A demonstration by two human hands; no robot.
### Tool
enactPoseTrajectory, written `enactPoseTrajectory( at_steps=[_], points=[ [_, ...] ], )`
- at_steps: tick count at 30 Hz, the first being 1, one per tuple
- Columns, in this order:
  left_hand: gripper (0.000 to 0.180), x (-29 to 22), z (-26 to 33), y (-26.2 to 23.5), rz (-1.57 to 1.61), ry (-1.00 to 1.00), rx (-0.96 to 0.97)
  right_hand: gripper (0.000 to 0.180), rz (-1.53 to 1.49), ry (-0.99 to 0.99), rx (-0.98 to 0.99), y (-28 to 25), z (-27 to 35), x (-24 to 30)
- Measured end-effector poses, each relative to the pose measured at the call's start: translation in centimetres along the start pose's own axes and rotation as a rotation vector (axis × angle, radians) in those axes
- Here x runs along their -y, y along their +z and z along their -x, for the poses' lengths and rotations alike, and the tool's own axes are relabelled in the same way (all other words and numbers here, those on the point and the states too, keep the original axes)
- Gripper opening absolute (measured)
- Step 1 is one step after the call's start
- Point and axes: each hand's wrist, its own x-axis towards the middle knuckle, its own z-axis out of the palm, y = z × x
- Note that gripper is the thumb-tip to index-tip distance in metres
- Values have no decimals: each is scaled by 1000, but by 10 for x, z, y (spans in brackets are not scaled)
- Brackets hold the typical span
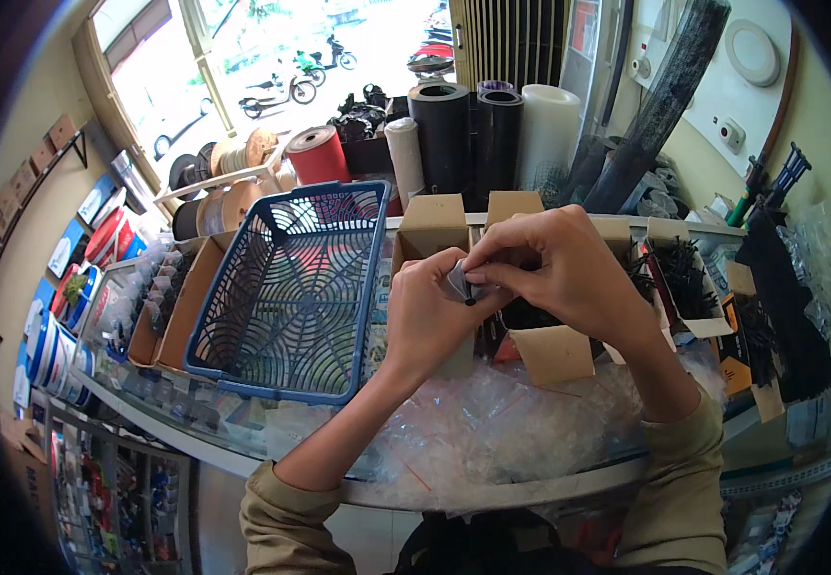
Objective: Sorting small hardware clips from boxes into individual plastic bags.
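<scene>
Over the counter, both my hands meet at a small clear plastic bag point(457, 279) with something dark showing at its lower end. My left hand point(420, 311) is closed around the side of the bag. From the right, my right hand point(564, 273) pinches the bag's upper edge between thumb and fingers. What the dark piece is, I cannot make out, as the fingers cover much of it. Below my hands stand open cardboard boxes, one with a raised flap point(552, 356). Many loose clear plastic bags point(502, 436) lie along the counter's near side.
A blue plastic basket point(286, 383), tilted, stands left of my hands. At the right, a box of black slender pieces point(684, 273) sits open. Behind the counter stand a red roll point(320, 158), a black roll point(439, 139) and a clear roll point(547, 134). The glass counter point(233, 436) curves at the front.
</scene>
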Motion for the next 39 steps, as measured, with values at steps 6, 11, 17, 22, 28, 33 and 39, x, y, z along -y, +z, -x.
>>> enactPoseTrajectory(
  at_steps=[6, 11, 17, 22, 28, 33, 39],
  points=[
    [29, 10, 0, 3, -109, 157, -53, 13, 41, -72, 5, 2, 0, -4],
    [29, 5, -1, 0, -20, 99, -20, 14, -43, -1, 68, -3, -2, 0],
    [30, -1, 0, -1, 43, 59, -16, 15, -2, -44, 72, -4, -1, -3],
    [31, -2, 1, -3, 54, -6, 5, 15, 42, -134, 29, -3, -2, -6],
    [36, -5, 1, -5, 86, -78, 31, 14, 27, -16, -99, -5, -2, 6],
    [37, -5, 1, -7, 34, -79, 38, 18, -86, -4, -184, 2, -3, 8],
    [34, -2, 1, -4, 83, -38, -4, 19, -92, 30, -133, 9, -4, 4]
  ],
)
